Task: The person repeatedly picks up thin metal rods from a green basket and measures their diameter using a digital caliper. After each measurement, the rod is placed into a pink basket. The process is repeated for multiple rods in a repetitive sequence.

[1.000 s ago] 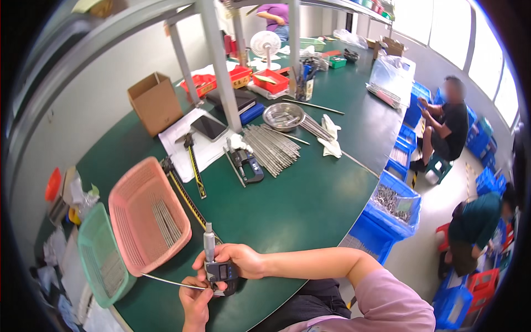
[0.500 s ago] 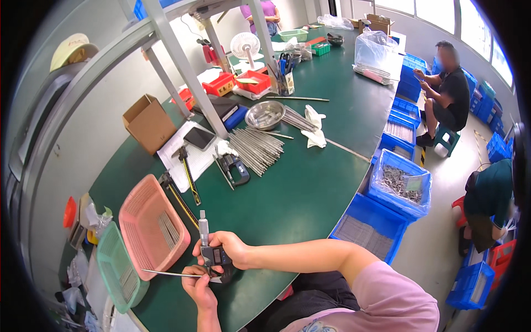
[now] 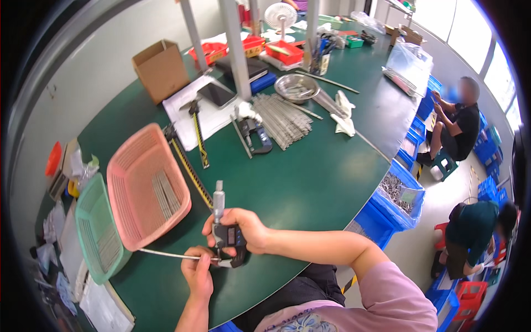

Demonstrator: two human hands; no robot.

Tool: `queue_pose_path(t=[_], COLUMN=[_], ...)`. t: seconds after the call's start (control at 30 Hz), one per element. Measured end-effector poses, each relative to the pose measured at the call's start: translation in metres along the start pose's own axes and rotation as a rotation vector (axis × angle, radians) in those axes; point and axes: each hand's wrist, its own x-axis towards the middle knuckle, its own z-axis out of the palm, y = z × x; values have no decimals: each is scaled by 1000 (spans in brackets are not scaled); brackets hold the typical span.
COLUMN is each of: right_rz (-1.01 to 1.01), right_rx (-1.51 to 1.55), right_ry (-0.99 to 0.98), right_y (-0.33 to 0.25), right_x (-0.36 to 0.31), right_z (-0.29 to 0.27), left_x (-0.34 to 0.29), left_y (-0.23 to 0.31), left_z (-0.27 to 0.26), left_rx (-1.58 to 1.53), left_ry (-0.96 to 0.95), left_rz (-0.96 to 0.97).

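Observation:
In my right hand [image 3: 249,226] is a digital micrometer [image 3: 228,237], gripped by its frame with the silver thimble pointing up. My left hand [image 3: 198,275] pinches a thin metal rod [image 3: 165,254] near its right end. That end lies at the micrometer's jaws; whether the jaws touch it I cannot tell. The rod's other end points left, toward a pink basket [image 3: 130,182] and a green basket [image 3: 88,221]. Both baskets hold similar rods. Beyond my hands lie a yellow-and-black caliper [image 3: 188,164], another caliper [image 3: 198,135], a second micrometer [image 3: 263,141] and a pile of rods [image 3: 283,122].
Farther back are a steel bowl [image 3: 280,93], white gloves [image 3: 344,124], a phone [image 3: 217,95] on paper, a cardboard box [image 3: 160,69] and a metal shelf post [image 3: 237,50]. Blue bins [image 3: 381,221] line the table's right edge. Two co-workers [image 3: 463,124] [image 3: 473,232] are at the right.
The view has shifted, so table things sit higher and the baskets farther left. Both hands keep their hold on the micrometer and rod, whose left end now tilts up less.

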Motion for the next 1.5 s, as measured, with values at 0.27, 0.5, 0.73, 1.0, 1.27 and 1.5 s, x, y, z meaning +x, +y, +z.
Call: queue_pose_path(t=[0.27, 0.5, 0.73, 1.0, 1.27, 1.5], right_rz=[87, 75, 101, 138, 129, 105], right_rx=[-43, -173, -260, -92, -18, -12], right_ry=[100, 191, 185, 175, 124, 103], right_y=[0, -11, -12, -17, -13, -11], right_x=[3, 2, 3, 5, 4, 3], right_z=[8, 18, 19, 12, 11, 12], left_x=[-6, 1, -2, -2, -4, -4], left_y=[8, 14, 13, 15, 12, 14], left_z=[-10, -19, -19, -15, -13, -14], left_rx=[37, -71, -87, -183, -188, -199], left_ry=[3, -173, -183, -150, -148, -146], left_rz=[-63, -158, -184, -201, -210, -228])
